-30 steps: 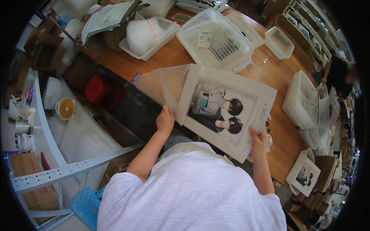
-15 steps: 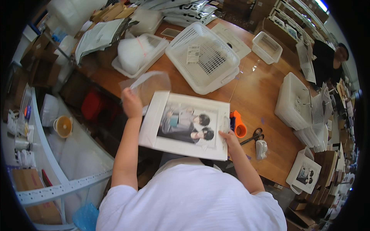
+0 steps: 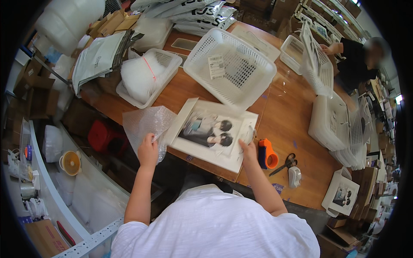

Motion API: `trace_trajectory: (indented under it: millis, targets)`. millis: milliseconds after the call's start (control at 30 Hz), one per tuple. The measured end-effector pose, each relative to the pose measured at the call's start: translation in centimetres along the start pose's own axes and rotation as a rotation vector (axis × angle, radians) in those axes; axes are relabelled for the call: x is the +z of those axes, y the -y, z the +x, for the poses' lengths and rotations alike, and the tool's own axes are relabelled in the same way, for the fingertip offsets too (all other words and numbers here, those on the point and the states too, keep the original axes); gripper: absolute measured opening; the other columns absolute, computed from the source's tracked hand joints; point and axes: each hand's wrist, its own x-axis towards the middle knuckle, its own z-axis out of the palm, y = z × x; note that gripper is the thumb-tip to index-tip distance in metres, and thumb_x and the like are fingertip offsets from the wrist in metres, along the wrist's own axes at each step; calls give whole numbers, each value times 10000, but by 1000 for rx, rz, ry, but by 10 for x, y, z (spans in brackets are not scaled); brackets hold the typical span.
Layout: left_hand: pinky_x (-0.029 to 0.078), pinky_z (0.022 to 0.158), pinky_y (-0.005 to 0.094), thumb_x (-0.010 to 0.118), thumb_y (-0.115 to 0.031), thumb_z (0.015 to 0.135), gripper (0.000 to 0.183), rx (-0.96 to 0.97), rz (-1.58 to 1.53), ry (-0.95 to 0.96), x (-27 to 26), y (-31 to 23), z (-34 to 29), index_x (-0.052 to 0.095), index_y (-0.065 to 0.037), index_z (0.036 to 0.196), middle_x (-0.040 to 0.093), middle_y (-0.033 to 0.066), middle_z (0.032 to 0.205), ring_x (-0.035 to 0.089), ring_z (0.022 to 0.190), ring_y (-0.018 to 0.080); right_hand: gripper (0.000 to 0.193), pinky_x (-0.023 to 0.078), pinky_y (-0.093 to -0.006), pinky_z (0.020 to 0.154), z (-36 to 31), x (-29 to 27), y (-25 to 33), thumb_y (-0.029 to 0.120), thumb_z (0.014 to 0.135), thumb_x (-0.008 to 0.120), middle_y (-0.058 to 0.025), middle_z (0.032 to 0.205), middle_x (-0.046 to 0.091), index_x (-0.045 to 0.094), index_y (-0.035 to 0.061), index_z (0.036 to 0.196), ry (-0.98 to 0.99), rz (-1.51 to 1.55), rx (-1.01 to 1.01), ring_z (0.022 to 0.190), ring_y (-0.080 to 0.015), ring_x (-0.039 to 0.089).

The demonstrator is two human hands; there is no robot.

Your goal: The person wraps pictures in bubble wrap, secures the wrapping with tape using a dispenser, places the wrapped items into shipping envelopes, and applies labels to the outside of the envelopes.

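Note:
My right hand grips the right edge of a flat white box, its front printed with two dark-haired illustrated figures. The box hangs tilted over the table's near edge. In my left hand is a clear bubble wrap bag, pinched at its lower part. It lies partly spread to the left of the box and comes up against the box's left edge. To the right of my right hand are an orange tape dispenser, black scissors and a small white dispenser.
Beyond the box stands a white perforated basket. A tray of bundled bubble wrap sits left of it. Stacked baskets stand at the right, where another person holds a basket. A red stool is below left.
The bubble wrap bag has come down toward me, with my left hand lower and off the box. The box has tilted slightly and shifted. The other person's basket has moved left.

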Motion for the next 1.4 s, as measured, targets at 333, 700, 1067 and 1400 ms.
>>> trace_trajectory:
  millis: [333,700,1067,1400]
  targets:
    - [464,635,464,501,-225,827,203,-132,-58,247,95,-29,-3,547,-96,976,623,187,796,594,727,382,374,490,-338,795,-37,-57,63,41,834,566,-129,1101,562,436,-16,1181,-28,-71,-166,942,-214,585]
    - [437,660,473,470,-267,863,240,-65,-78,438,102,-53,-47,523,-36,826,586,191,868,567,786,373,327,472,-299,800,-116,-79,72,35,837,576,-91,1056,588,477,-3,1146,43,-111,-101,923,-167,580]
    - [441,689,473,444,-236,862,233,-327,-229,237,144,-71,-60,430,-10,917,572,224,891,555,827,407,305,457,-275,790,-111,-107,71,92,839,596,-46,1035,600,521,14,1125,261,-317,149,918,-125,566]
    - [455,600,430,493,-201,829,206,-266,-443,-64,171,-58,-50,473,-13,911,594,154,797,586,700,332,300,449,-264,781,-108,-91,94,75,837,586,-38,1012,607,524,18,1125,253,-486,97,901,-114,561]
